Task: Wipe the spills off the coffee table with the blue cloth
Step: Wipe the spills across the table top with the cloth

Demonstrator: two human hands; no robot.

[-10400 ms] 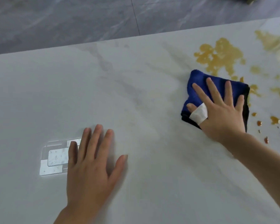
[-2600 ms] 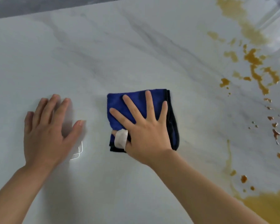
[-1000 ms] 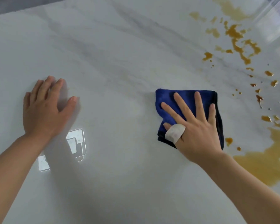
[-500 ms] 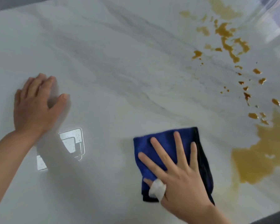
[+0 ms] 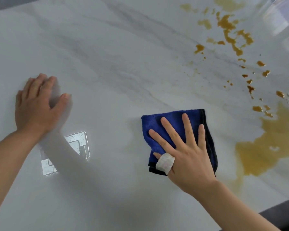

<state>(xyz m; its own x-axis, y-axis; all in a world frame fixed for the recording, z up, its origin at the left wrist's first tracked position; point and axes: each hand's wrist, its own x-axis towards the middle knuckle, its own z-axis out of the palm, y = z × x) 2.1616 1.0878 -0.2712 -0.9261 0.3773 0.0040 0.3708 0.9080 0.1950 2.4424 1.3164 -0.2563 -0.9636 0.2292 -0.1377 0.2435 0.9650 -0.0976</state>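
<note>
- Two bare hands lie on the white marbled coffee table point(image 5: 123, 47) in the head view, the only view given.
- The right hand point(image 5: 188, 157) lies palm down on the blue cloth point(image 5: 158, 129), its four fingers point(image 5: 186, 125) straight, spread apart and pointing away from the person; it presses the cloth flat rather than pinching it. A white bandage point(image 5: 164, 163) wraps the thumb, which rests at the cloth's near left edge.
- The right forearm runs from the lower right corner up to the wrist.
- The blue cloth is folded, dark along its right and near edges, and sits right of the table's centre, just left of the large brown puddle point(image 5: 270, 144) and apart from it.
- Smaller brown splashes point(image 5: 232, 34) dot the table's far right part.
- The left hand point(image 5: 37, 107) rests flat on the table, well apart from the cloth, fingers together, thumb held out to the right.
- A bright rectangular reflection point(image 5: 73, 147) shows beside the left wrist.
</note>
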